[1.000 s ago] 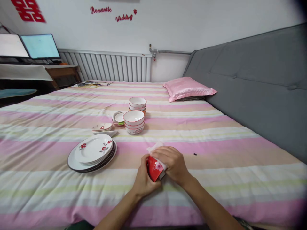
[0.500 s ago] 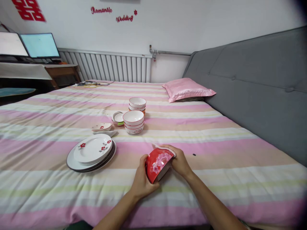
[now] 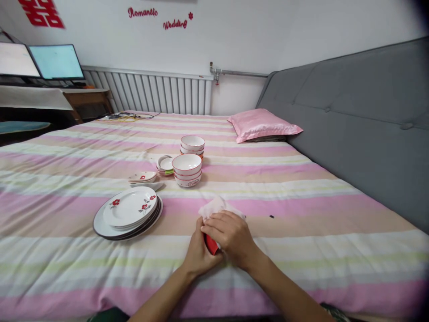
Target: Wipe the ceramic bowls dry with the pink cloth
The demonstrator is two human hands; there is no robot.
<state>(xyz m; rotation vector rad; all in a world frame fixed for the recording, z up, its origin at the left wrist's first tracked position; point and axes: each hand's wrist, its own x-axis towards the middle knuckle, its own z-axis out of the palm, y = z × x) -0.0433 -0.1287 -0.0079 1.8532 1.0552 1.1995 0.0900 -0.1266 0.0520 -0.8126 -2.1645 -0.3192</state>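
Note:
Tilted on its side above the bed's near part is a red bowl [image 3: 211, 245], mostly covered by my hands. My left hand [image 3: 197, 250] grips its left rim, thumb below and fingers above. A thin white cloth [image 3: 219, 205] lies over the bowl's outer side. Across that cloth my right hand [image 3: 231, 235] is laid, fingers together and curved, pressing it on the bowl. To the left is a stack of plates [image 3: 129, 208], the top one white with red flowers. Beyond my hands stand a front stack of white bowls [image 3: 187, 167] and another bowl stack [image 3: 192, 143] behind it.
Small dishes [image 3: 164, 164] and square-looking saucers [image 3: 142, 177] sit left of the bowls on the striped bedsheet [image 3: 301, 205]. A small black object [image 3: 271, 216] lies right of my hands. A pink pillow [image 3: 263, 125] rests by the grey headboard [image 3: 351, 94].
My right hand has slid from the bowl's right edge leftward over its outside, taking the cloth along and covering the flower print. My left hand keeps its hold.

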